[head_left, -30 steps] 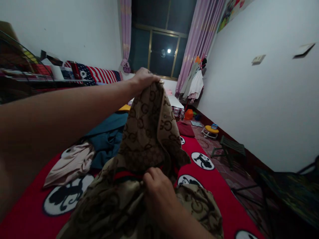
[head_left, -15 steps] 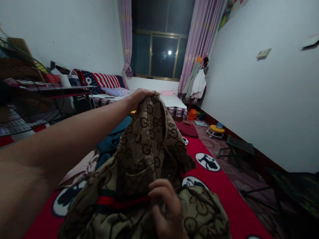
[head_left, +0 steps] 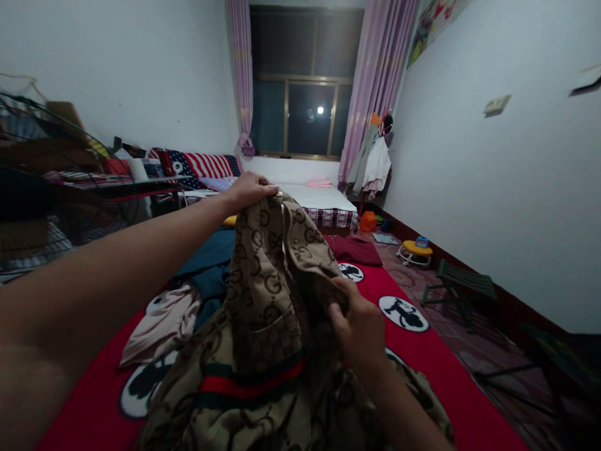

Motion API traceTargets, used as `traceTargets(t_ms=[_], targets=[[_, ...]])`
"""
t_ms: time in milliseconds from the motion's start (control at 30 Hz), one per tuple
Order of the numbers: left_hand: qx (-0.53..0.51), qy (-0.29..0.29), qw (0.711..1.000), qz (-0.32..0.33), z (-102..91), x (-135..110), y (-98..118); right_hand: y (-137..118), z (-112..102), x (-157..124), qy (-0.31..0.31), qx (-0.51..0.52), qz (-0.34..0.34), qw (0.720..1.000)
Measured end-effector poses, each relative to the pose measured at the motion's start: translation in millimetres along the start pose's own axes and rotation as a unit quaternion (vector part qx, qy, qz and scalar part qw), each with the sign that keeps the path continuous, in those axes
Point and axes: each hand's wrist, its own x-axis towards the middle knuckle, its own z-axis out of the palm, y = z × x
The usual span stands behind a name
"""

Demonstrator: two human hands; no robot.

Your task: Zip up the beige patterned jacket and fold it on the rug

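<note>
A: Where does the garment stand, and what do your hands do with it?

B: The tan patterned garment [head_left: 267,282] is in front of you, its upper part raised, its lower folds heaped over the red cover [head_left: 451,382]. Your left hand [head_left: 253,190] pinches its top edge beside a button; your right hand [head_left: 359,326], lower down, pinches the edge of a front flap between thumb and fingers.

A: Condition of the surface under you?

B: Red, with white roundels bearing dark figures. To the left of your garment lie a crumpled pale pink garment [head_left: 162,326] and, against it, a teal garment [head_left: 206,269]. A maroon cloth [head_left: 354,249] lies at the far end.

A: And the room around you?

B: Ahead of you, a dark window [head_left: 310,116] reflects a light between purple curtains [head_left: 380,69]. Below it is a white-topped bed [head_left: 323,199] carrying a pink folded cloth [head_left: 319,183]. Clothes [head_left: 377,164] hang at the right-hand corner. On the tiled floor [head_left: 399,275] to your right you have a yellow-topped stool [head_left: 416,248] and a dark folding stool [head_left: 464,282]. At your left, a wire fan guard [head_left: 28,250] partly hides a cluttered shelf; its items are too blurred to list.
</note>
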Motion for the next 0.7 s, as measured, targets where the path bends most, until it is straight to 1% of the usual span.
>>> traceTargets(t_ms=[33, 67, 100, 133, 167, 200, 267, 300, 333, 367, 433, 467, 500, 533, 567, 600, 667, 700], targets=[[0.015, 0.015, 1.000, 0.002, -2.2, 2.4, -3.7, -7.0, -15.3, -1.9, 0.068, -0.022, -0.039, 0.997], [0.020, 0.024, 1.000, -0.003, -3.4, 4.0, -6.6, -14.5, -24.9, -8.3, 0.105, -0.038, -0.093, 0.989], [0.012, 0.019, 1.000, -0.019, -3.4, 4.3, -8.4, -21.9, -27.3, -19.3, 0.114, -0.049, -0.157, 0.980], [-0.008, -0.006, 0.999, -0.045, -1.9, 3.1, -9.1, -28.3, -22.2, -34.0, 0.093, -0.058, -0.224, 0.969], [-0.036, -0.058, 0.995, -0.078, 1.1, 0.0, -8.8, -32.9, -10.6, -50.8, 0.037, -0.073, -0.281, 0.956], [-0.067, -0.128, 0.983, -0.112, 5.5, -4.8, -7.6, -35.4, 5.0, -67.7, -0.011, -0.081, -0.316, 0.945], [-0.117, -0.270, 0.942, -0.162, 17.6, -18.9, -3.9, -33.8, 36.5, -92.3, -0.109, -0.111, -0.288, 0.945], [-0.130, -0.318, 0.923, -0.173, 24.4, -27.3, -2.1, -31.1, 46.3, -96.7, -0.159, -0.114, -0.284, 0.939], [-0.141, -0.345, 0.912, -0.174, 31.1, -35.9, -0.5, -28.3, 49.5, -95.0, -0.206, -0.113, -0.276, 0.932], [-0.151, -0.351, 0.908, -0.169, 37.2, -44.1, 0.8, -26.5, 45.9, -88.0, -0.249, -0.107, -0.275, 0.922], [-0.166, -0.335, 0.915, -0.154, 46.4, -56.9, 2.8, -29.0, 23.3, -65.1, -0.294, -0.084, -0.266, 0.914], [-0.170, -0.322, 0.919, -0.149, 49.1, -60.9, 3.9, -34.1, 9.6, -53.7, -0.295, -0.070, -0.252, 0.919], [-0.174, -0.309, 0.924, -0.147, 50.6, -62.8, 5.3, -41.7, -1.8, -45.1, -0.280, -0.049, -0.230, 0.931], [-0.178, -0.296, 0.927, -0.148, 50.9, -62.9, 7.1, -51.3, -8.7, -40.7, -0.272, -0.013, -0.216, 0.938], [-0.184, -0.285, 0.929, -0.148, 50.2, -61.2, 9.1, -62.0, -9.8, -41.1, -0.268, 0.033, -0.213, 0.939], [-0.188, -0.273, 0.932, -0.149, 48.5, -58.2, 11.2, -72.7, -5.1, -45.8, -0.266, 0.079, -0.217, 0.936], [-0.195, -0.247, 0.937, -0.151, 42.8, -49.7, 15.2, -89.9, 16.8, -62.9, -0.264, 0.140, -0.228, 0.927], [-0.195, -0.232, 0.940, -0.154, 39.0, -45.1, 16.8, -95.2, 30.0, -71.5, -0.256, 0.144, -0.217, 0.931]])
